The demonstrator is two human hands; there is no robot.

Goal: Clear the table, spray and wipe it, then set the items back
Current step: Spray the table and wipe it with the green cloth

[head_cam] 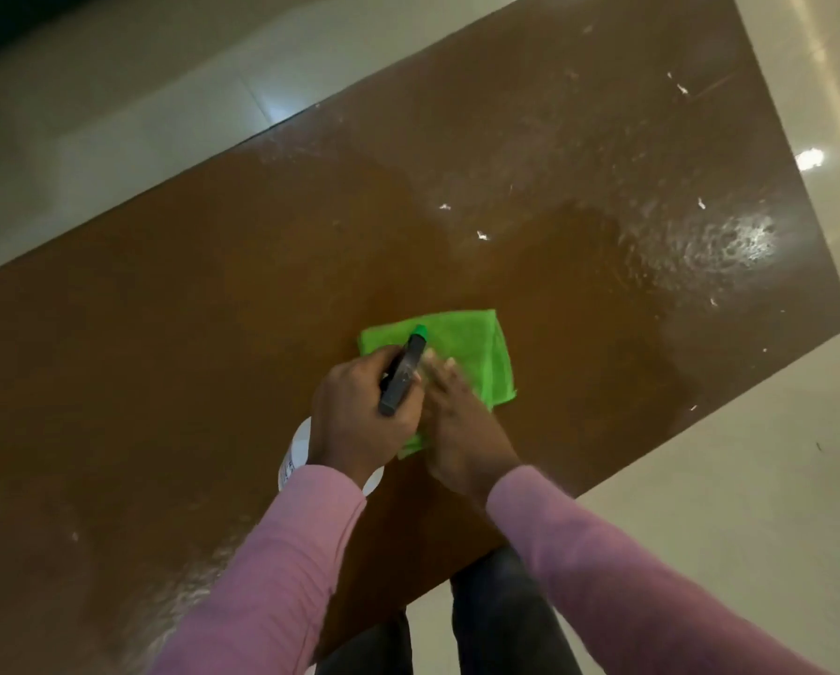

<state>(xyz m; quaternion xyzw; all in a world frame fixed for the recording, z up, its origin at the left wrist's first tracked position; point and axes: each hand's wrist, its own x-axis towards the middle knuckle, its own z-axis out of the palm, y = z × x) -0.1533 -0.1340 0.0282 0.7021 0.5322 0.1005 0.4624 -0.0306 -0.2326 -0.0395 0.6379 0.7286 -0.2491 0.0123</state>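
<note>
You're wiping: right hand [457, 421] flat on green cloth [471, 341], left hand [357, 423] gripping spray bottle [405, 372]; next, sweep the table [204, 304]'s wet far corner.

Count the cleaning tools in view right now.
2: the green cloth lies on the table under the right hand; the spray bottle is held by the left hand. None seems hidden.

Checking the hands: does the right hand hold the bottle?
No, the left hand grips the bottle; the right hand rests on the cloth.
</note>
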